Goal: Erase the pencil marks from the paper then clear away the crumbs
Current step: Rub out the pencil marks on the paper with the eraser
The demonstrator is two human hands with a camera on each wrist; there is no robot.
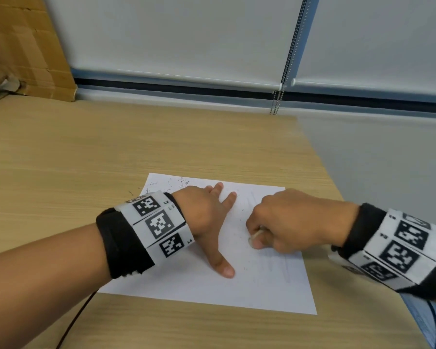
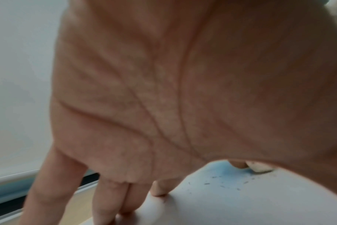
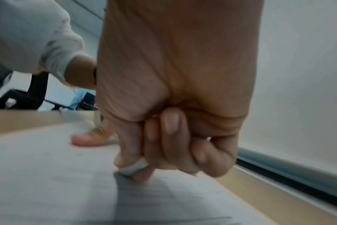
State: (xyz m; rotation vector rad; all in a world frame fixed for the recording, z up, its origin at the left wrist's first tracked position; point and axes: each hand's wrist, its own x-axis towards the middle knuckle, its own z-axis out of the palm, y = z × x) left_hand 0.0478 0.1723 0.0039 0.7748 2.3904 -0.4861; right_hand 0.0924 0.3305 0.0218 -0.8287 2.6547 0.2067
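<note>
A white sheet of paper [image 1: 212, 285] lies flat on the wooden table [image 1: 61, 159], and everything else is placed against it. The left hand [image 1: 207, 217] rests on the paper's left half with its fingers [image 2: 106, 197] straight and spread, tips pressing the sheet, and the thumb [image 1: 220, 264] stretched toward the near edge; it holds nothing. The right hand [image 1: 295, 220] sits over the paper's right half, its fingers curled into a fist. A small white eraser [image 3: 134, 168] is pinched between the thumb and the curled index finger, with its lower end touching the paper; the other 3 fingers are folded into the palm behind it. From the head view only a pale sliver of the eraser shows under the knuckles, just right of the left thumb's tip and apart from it. Faint grey pencil marks [image 1: 285, 269] run across the paper's right side, near the eraser and toward the near edge. Dark eraser crumbs [image 1: 176, 183] are scattered thickest at the paper's far left corner, with a few more specks between the 2 hands.
</note>
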